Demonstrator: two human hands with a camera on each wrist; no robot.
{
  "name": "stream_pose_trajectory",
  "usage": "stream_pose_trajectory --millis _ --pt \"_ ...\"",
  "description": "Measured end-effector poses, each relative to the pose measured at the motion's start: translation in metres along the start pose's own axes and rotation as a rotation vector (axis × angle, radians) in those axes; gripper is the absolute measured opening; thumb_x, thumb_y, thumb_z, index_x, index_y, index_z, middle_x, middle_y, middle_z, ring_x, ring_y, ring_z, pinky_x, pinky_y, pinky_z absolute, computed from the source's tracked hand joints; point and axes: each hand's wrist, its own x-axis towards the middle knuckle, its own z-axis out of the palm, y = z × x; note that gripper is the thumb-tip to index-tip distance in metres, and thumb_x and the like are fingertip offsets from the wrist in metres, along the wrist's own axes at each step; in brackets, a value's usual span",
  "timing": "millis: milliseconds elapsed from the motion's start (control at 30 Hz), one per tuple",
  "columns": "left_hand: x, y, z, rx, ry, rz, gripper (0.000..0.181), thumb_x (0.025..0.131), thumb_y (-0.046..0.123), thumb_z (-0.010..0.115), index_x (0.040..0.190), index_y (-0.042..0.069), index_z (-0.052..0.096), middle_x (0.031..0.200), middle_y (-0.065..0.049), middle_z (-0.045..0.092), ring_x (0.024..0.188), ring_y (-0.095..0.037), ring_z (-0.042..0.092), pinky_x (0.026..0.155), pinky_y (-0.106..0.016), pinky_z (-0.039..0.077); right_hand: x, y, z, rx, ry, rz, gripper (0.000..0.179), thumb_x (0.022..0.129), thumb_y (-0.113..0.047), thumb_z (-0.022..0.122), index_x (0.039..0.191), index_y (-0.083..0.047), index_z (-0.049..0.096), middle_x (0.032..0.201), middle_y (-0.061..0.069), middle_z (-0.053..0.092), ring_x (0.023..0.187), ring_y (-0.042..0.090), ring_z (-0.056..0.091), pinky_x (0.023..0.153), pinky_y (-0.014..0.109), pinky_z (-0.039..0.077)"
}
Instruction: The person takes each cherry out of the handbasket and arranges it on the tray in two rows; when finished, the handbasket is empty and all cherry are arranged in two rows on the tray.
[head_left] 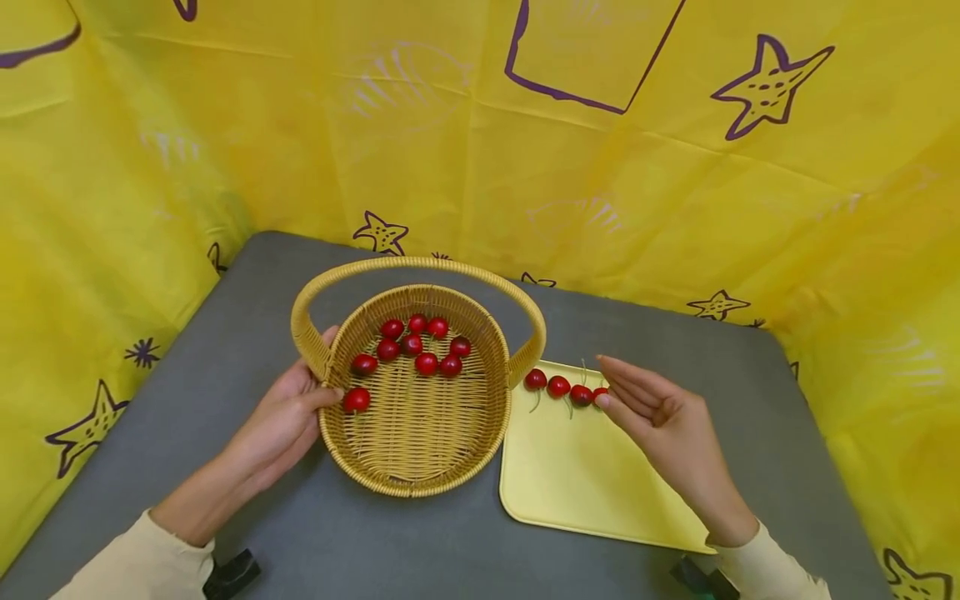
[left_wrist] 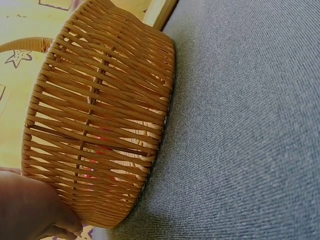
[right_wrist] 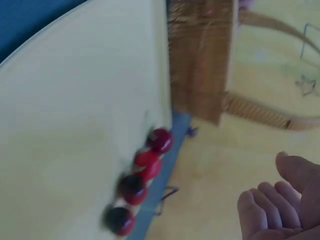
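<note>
A round wicker basket (head_left: 420, 450) with a tall arched handle (head_left: 420, 263) holds several red cherries, most of them toward its far side. One cherry (head_left: 356, 400) lies apart near the left wall. My left hand (head_left: 288, 408) grips the basket's left side, its thumb over the rim beside that cherry and the other fingers behind the wall. On the yellow tray (head_left: 577, 483), several cherries with green stems lie in a row along the far edge. My right hand (head_left: 671, 425) hovers over the tray at the row's right end, thumb and fingers apart and nothing between them.
The tray stands right of the basket, its left edge close to the basket wall. Both rest on a grey cloth-covered table (head_left: 360, 533). A yellow patterned curtain (head_left: 420, 150) surrounds the table's back and sides.
</note>
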Motion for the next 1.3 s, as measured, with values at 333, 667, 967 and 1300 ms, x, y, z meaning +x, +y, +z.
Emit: stream_pose_trajectory --millis 333,667,967,1300 --pt "0.0 0.0 0.002 -0.004 0.012 0.015 0.089 0.102 -0.012 0.04 0.17 0.017 -0.01 0.178 0.006 -0.011 0.162 -0.019 -0.003 0.129 -0.048 0.004 -0.005 -0.05 0.051 0.228 -0.19 -0.166 0.049 0.095 0.007 0.073 0.141 -0.009 0.069 0.142 0.014 0.067 0.135 0.031 0.061 0.102 0.041 0.054" --pt "0.001 0.002 0.003 -0.007 0.018 0.019 0.089 0.102 -0.012 0.04 0.17 0.016 -0.009 0.178 0.005 -0.01 0.162 -0.019 -0.004 0.13 -0.047 0.005 0.039 -0.072 0.114 0.251 -0.391 -0.191 0.052 0.099 -0.008 0.074 0.149 -0.018 0.063 0.149 -0.004 0.063 0.136 0.018 0.061 0.11 0.038 0.049" --pt "0.002 0.001 0.004 -0.01 0.021 0.016 0.089 0.1 -0.014 0.038 0.17 0.013 -0.01 0.178 0.003 -0.01 0.162 -0.02 -0.005 0.13 -0.047 0.002 0.069 -0.064 0.173 0.151 -0.475 -0.174 0.05 0.1 -0.02 0.075 0.148 -0.011 0.063 0.147 -0.003 0.065 0.133 0.011 0.062 0.108 0.032 0.051" --pt "0.001 0.001 0.002 -0.016 0.001 0.02 0.088 0.101 -0.013 0.037 0.169 0.013 -0.011 0.178 0.004 -0.011 0.162 -0.021 -0.006 0.129 -0.049 0.0 0.085 -0.052 0.213 0.017 -0.572 -0.123 0.051 0.099 -0.023 0.076 0.147 -0.008 0.064 0.145 0.008 0.066 0.132 0.027 0.064 0.104 0.03 0.054"
